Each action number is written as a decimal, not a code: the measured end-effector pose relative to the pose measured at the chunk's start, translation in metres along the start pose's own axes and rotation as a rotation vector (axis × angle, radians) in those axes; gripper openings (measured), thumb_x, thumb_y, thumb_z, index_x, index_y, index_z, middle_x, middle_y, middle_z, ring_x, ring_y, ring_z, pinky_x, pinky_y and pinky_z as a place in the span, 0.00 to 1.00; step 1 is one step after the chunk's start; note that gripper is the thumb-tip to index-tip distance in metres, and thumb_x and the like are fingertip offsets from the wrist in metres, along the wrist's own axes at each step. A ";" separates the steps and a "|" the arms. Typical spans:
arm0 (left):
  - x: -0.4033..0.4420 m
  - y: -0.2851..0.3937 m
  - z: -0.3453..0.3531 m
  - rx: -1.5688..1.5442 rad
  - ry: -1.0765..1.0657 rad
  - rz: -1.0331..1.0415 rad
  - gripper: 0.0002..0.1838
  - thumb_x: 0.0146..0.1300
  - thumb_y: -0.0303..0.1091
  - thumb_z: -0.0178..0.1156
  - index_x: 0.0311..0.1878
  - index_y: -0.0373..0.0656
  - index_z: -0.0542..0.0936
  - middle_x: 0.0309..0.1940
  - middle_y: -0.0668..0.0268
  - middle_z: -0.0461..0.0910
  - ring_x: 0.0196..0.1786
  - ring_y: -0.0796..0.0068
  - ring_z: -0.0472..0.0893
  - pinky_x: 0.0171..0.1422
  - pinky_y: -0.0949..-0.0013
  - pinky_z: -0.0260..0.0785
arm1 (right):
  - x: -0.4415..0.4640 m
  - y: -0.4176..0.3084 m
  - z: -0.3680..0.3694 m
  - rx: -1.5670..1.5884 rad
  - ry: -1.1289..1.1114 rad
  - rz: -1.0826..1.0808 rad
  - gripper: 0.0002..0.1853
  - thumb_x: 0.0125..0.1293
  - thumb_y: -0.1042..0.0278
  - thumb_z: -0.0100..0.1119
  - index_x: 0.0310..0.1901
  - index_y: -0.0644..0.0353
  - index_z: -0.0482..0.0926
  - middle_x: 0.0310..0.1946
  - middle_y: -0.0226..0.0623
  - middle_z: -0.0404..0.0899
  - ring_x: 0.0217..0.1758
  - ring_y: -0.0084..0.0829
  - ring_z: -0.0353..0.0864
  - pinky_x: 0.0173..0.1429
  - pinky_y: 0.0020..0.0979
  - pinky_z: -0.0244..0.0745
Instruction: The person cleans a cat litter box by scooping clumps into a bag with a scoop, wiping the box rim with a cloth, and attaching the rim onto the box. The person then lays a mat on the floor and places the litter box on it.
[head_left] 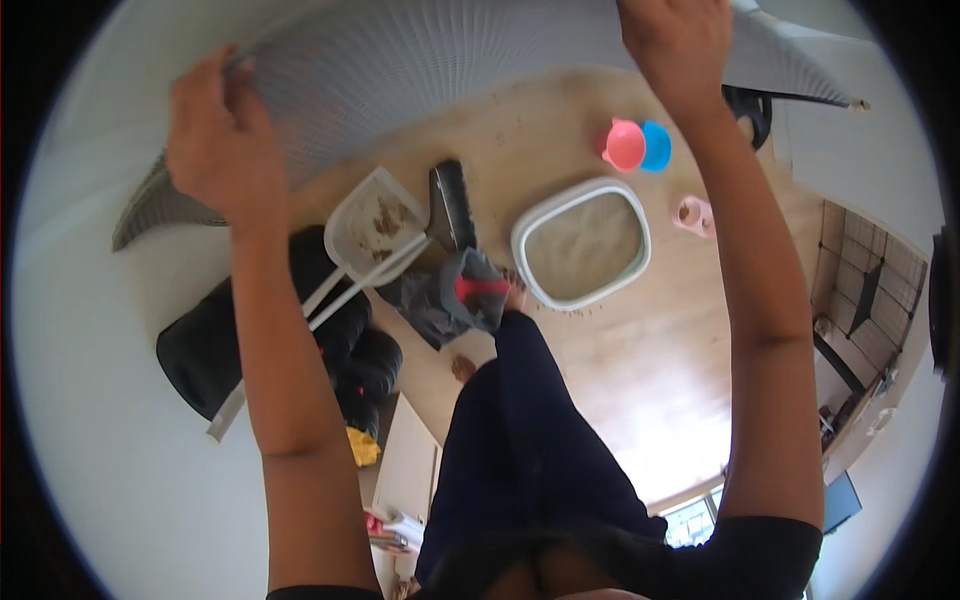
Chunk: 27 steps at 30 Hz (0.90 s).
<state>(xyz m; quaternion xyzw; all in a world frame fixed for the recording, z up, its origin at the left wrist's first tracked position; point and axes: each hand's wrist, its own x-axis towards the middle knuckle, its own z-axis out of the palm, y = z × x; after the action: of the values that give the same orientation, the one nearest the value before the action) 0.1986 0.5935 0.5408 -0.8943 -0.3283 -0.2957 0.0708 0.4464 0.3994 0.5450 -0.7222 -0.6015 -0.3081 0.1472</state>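
Note:
A wide grey ribbed mat stretches across the top of the view, held up off the floor. My left hand pinches its edge at the upper left. At the top right, my right hand has its fingers closed on the mat's edge. Below the mat, a white-rimmed tray of pale sand-like litter lies on the floor. To its left are a dustpan with brown debris, a black-bristled broom head and a grey bag with a red part.
Pink and blue bowls sit near my right forearm, with a small pink dish below them. Black bags lie at the left, beside a pale cabinet. A wire rack stands at the right.

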 end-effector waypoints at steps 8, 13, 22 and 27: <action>0.007 -0.022 -0.020 -0.106 -0.005 -0.235 0.08 0.60 0.38 0.59 0.41 0.51 0.81 0.39 0.71 0.81 0.39 0.71 0.80 0.43 0.68 0.70 | 0.001 0.064 -0.015 0.063 -0.435 0.195 0.15 0.55 0.67 0.60 0.46 0.52 0.76 0.36 0.37 0.80 0.39 0.41 0.78 0.43 0.37 0.71; 0.023 -0.054 -0.038 0.055 0.061 -0.233 0.09 0.59 0.36 0.60 0.42 0.48 0.81 0.40 0.69 0.81 0.40 0.72 0.81 0.44 0.71 0.71 | -0.004 0.055 -0.031 0.034 -0.334 0.238 0.14 0.56 0.72 0.57 0.46 0.52 0.76 0.34 0.39 0.78 0.39 0.41 0.78 0.42 0.38 0.71; 0.000 -0.024 -0.050 -0.609 0.020 -0.735 0.17 0.60 0.42 0.60 0.47 0.41 0.80 0.41 0.62 0.82 0.43 0.67 0.80 0.52 0.67 0.69 | 0.014 0.021 -0.022 0.075 -0.046 0.262 0.12 0.55 0.77 0.52 0.41 0.56 0.77 0.31 0.38 0.77 0.35 0.41 0.75 0.40 0.37 0.70; -0.001 -0.027 -0.030 -0.112 -0.003 -0.281 0.14 0.61 0.42 0.58 0.45 0.43 0.80 0.41 0.63 0.81 0.43 0.65 0.81 0.49 0.65 0.70 | 0.042 0.010 -0.037 -0.101 0.197 0.022 0.12 0.53 0.77 0.55 0.40 0.57 0.78 0.30 0.34 0.79 0.30 0.38 0.73 0.36 0.35 0.67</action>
<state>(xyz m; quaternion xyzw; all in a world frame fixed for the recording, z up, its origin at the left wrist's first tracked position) 0.1665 0.6043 0.5629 -0.8426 -0.4333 -0.3190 -0.0219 0.4501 0.4084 0.6009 -0.7014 -0.5599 -0.4060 0.1724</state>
